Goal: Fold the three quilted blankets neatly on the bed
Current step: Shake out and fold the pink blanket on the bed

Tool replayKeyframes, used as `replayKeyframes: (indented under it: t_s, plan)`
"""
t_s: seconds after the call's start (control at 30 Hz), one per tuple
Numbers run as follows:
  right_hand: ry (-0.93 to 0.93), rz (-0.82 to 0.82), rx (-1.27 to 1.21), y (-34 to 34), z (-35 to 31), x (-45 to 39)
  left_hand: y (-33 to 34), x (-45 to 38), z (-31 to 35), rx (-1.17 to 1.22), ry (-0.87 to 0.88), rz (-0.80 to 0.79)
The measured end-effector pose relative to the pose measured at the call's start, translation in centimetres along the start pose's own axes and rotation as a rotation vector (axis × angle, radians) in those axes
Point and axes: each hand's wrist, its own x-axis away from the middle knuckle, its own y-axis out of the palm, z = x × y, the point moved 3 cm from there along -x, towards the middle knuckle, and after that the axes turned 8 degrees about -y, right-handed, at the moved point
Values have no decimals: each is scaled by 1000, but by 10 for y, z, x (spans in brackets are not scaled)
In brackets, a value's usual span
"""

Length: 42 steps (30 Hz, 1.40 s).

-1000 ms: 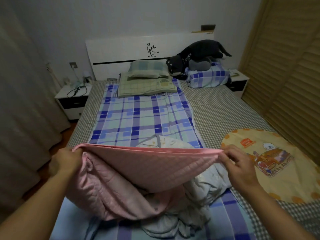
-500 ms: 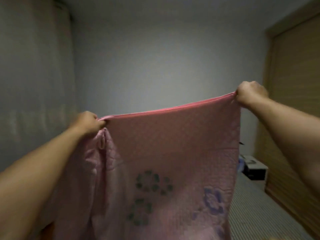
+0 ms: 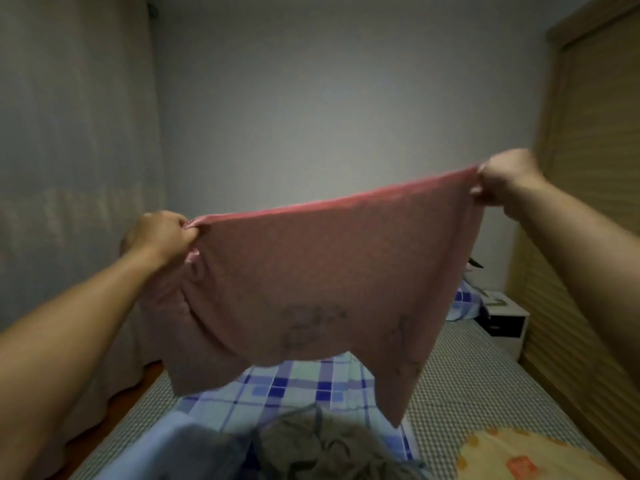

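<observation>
A pink blanket [image 3: 311,289] hangs spread in the air above the bed [image 3: 478,393], its lower edge clear of the plaid sheet [image 3: 294,389]. The left hand [image 3: 159,233] and right hand [image 3: 505,178] each pinch a top corner, arms outstretched. A yellow blanket [image 3: 519,455] lies at lower right.

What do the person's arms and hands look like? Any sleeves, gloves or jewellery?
Both forearms are bare right to the picture's edge, with no sleeve or cuff in sight. The left hand and the right hand wear no gloves. No watch, bracelet or ring shows, though the picture is blurred.
</observation>
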Motion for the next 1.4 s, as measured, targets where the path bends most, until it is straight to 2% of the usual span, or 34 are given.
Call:
replayKeyframes:
  t_s: [0.07,0.17,0.3,0.43,0.5,0.63,0.67,0.77,0.83,0.97,1.1,1.17,1.27,1.33,1.4]
  plan:
    - [92,-36,80,-20,28,29,8,30,6,-21,-45,-45]
    - [8,86,129,-61,44,65,-4,59,35,-75,-51,-69]
    - [-233,332,207,-129,0,74,-69,60,80,-132,24,52]
    - [-225,448,155,-163,-33,46,-116,50,111,-236,101,135]
    - [-202,391,203,-158,-22,25,-114,52,116,-276,111,149]
    - [-146,4,512,-105,44,1,-69,58,111,-301,109,11]
    - [-124,-41,535,-92,60,0,-53,58,106,-299,111,-22]
    - [-106,-43,502,-61,93,-4,-16,59,98,-269,99,-73]
    - [-97,-41,481,-51,97,-13,-7,54,99,-249,98,-49]
    - [-118,135,292,-76,63,-47,-33,28,119,-228,165,165]
    - [-144,316,62,-127,41,-40,-68,22,138,-55,227,318]
    - [-150,312,-43,-136,65,-17,-61,40,130,10,287,261]
    - [-110,160,-181,-123,143,37,-12,94,94,-67,392,123]
    - [-78,24,-152,-111,209,96,39,145,62,-201,473,9]
    - [-76,-59,-24,-107,274,165,85,205,38,-236,550,-82]
